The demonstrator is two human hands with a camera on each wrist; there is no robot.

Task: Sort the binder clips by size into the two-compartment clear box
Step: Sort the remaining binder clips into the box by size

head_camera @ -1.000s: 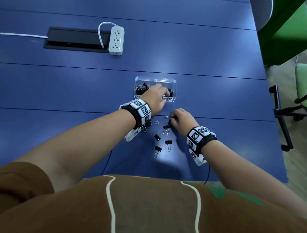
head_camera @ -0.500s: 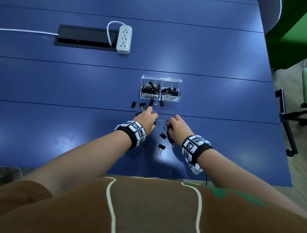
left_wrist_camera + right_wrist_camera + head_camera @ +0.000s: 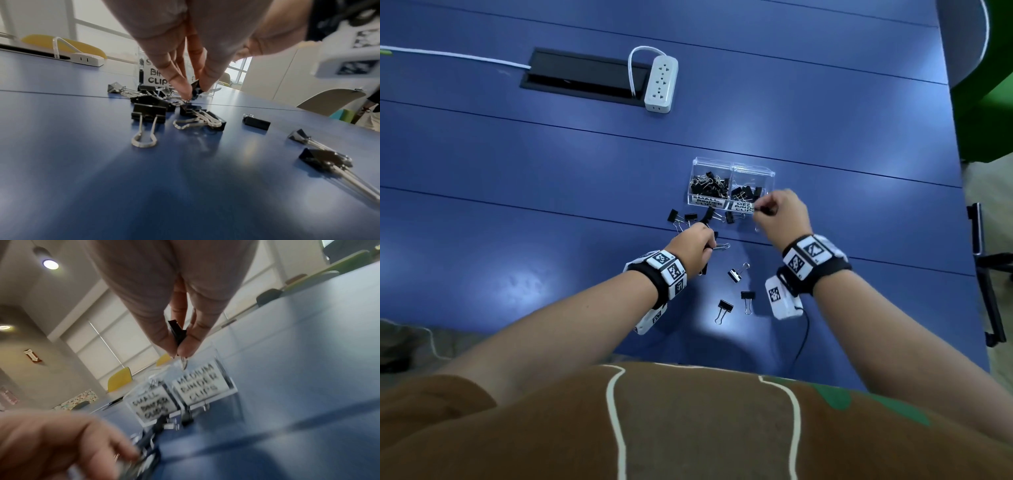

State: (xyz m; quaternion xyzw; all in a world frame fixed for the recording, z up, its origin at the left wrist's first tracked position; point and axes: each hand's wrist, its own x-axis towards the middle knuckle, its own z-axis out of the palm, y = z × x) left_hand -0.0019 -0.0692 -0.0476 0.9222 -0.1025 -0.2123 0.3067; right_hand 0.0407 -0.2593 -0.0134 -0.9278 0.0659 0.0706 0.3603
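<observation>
The clear two-compartment box (image 3: pixel 732 164) stands on the blue table, labelled small on the left and medium (image 3: pixel 200 383) on the right, with black clips in both halves. My right hand (image 3: pixel 767 209) hovers at the front of the medium compartment and pinches a black binder clip (image 3: pixel 177 333) between thumb and fingers. My left hand (image 3: pixel 705 236) is down among loose clips in front of the box, its fingertips (image 3: pixel 186 95) pinching a small black clip (image 3: pixel 195 91) on the table. Several more binder clips (image 3: pixel 734 274) lie scattered nearer to me.
A white power strip (image 3: pixel 661 84) and a black cable hatch (image 3: pixel 582 73) sit at the far side of the table. The table's right edge (image 3: pixel 962 212) borders a black chair frame (image 3: pixel 986 274). A black cable (image 3: pixel 803 339) trails from my right wrist.
My right hand rose from the loose clips near me and moved forward to the medium compartment with a clip. My left hand stayed low by the pile in front of the box.
</observation>
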